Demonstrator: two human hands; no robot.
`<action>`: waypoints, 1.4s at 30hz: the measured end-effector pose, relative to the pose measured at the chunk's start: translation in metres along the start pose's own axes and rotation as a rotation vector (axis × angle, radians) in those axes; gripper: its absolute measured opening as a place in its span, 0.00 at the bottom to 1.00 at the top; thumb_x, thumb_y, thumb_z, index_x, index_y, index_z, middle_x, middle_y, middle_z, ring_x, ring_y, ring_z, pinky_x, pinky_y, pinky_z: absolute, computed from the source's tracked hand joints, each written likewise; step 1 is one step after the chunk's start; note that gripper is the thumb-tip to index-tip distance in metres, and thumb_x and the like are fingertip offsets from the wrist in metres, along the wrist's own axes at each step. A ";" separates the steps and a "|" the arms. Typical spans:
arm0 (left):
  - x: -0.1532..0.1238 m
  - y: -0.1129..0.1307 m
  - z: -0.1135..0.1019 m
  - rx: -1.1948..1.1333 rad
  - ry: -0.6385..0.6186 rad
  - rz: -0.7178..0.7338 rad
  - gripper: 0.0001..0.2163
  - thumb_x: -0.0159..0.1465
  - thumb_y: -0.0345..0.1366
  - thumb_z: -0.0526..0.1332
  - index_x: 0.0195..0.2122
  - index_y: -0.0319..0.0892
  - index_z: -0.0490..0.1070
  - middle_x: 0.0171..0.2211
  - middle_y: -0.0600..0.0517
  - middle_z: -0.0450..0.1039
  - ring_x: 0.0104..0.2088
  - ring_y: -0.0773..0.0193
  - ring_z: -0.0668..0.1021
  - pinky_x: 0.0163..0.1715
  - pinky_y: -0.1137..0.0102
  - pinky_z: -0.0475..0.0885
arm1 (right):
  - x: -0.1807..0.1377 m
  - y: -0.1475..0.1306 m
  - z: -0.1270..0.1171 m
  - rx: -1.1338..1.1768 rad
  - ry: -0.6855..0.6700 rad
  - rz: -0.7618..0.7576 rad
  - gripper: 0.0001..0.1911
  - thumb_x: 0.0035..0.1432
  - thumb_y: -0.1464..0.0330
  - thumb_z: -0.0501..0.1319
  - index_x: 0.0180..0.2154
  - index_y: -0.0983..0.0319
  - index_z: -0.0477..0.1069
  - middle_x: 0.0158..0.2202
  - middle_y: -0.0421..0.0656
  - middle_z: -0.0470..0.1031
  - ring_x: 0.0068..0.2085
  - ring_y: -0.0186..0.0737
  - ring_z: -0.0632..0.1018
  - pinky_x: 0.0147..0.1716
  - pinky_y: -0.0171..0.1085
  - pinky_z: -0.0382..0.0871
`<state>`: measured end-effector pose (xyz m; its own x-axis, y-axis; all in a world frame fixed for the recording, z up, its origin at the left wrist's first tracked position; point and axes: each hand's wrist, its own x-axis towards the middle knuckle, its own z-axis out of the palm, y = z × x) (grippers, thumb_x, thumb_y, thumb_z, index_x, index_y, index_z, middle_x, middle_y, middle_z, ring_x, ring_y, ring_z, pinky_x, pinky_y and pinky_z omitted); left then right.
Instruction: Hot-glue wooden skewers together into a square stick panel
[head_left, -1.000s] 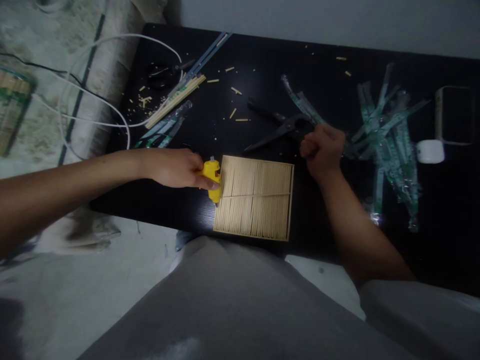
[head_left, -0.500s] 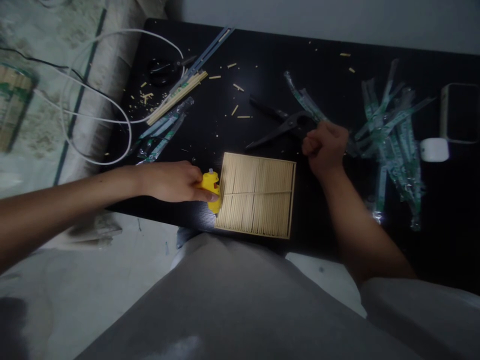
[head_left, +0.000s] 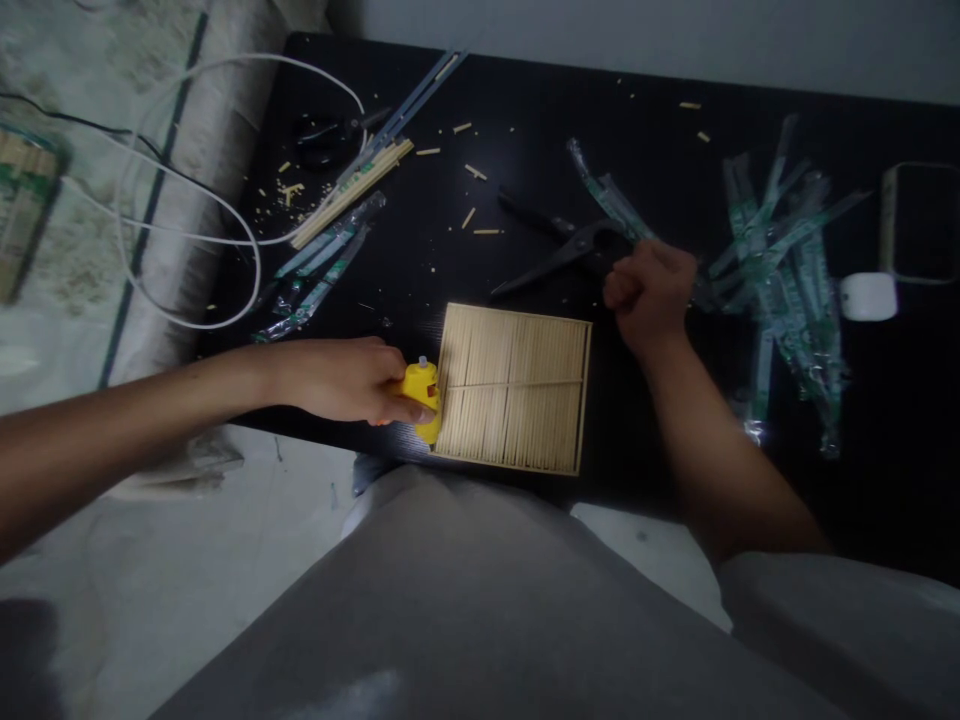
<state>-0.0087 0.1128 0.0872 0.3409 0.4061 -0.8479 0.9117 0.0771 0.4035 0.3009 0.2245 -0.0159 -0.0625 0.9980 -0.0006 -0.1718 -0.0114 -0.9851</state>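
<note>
My left hand (head_left: 341, 378) grips a small yellow glue gun (head_left: 421, 397) and holds its tip against the left edge of a square panel of wooden sticks (head_left: 511, 388), low on that edge. The panel lies flat near the front edge of the black table (head_left: 525, 150). My right hand (head_left: 649, 292) is closed in a fist just beyond the panel's far right corner, resting on the table next to black scissors (head_left: 559, 250). Whether anything is inside the fist is hidden.
Green-printed plastic wrappers (head_left: 780, 260) are strewn at the right, with a white round object (head_left: 868, 297) and a phone-like frame (head_left: 919, 225) beyond. Loose wooden sticks (head_left: 351, 192), more wrappers and wood chips lie at the left. A white cable (head_left: 187, 190) loops off the table's left side.
My left hand has slid the glue gun toward me down the panel's left edge. My right fist has stayed in place.
</note>
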 end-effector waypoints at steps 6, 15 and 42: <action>-0.007 -0.014 0.001 -0.143 0.119 -0.050 0.23 0.56 0.59 0.68 0.18 0.44 0.76 0.19 0.51 0.73 0.20 0.63 0.71 0.23 0.69 0.61 | 0.001 0.002 0.000 0.042 0.001 -0.007 0.35 0.46 0.62 0.74 0.16 0.58 0.45 0.13 0.32 0.41 0.14 0.26 0.47 0.15 0.37 0.38; -0.033 -0.053 0.066 -0.655 0.156 -0.186 0.26 0.62 0.60 0.64 0.23 0.40 0.77 0.11 0.57 0.60 0.14 0.70 0.62 0.15 0.74 0.58 | 0.003 0.004 -0.002 0.029 -0.016 -0.007 0.36 0.47 0.60 0.75 0.15 0.58 0.46 0.14 0.32 0.40 0.15 0.27 0.46 0.14 0.36 0.39; -0.027 -0.043 0.134 -0.990 0.509 -0.281 0.25 0.64 0.58 0.64 0.21 0.42 0.76 0.09 0.56 0.63 0.13 0.70 0.67 0.20 0.73 0.62 | 0.000 -0.002 0.005 0.059 0.057 0.003 0.29 0.42 0.67 0.70 0.15 0.58 0.46 0.13 0.30 0.43 0.14 0.25 0.47 0.13 0.34 0.38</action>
<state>-0.0259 -0.0234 0.0465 -0.1839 0.5652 -0.8042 0.2842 0.8138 0.5070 0.2962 0.2237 -0.0133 -0.0077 0.9999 -0.0150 -0.2293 -0.0164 -0.9732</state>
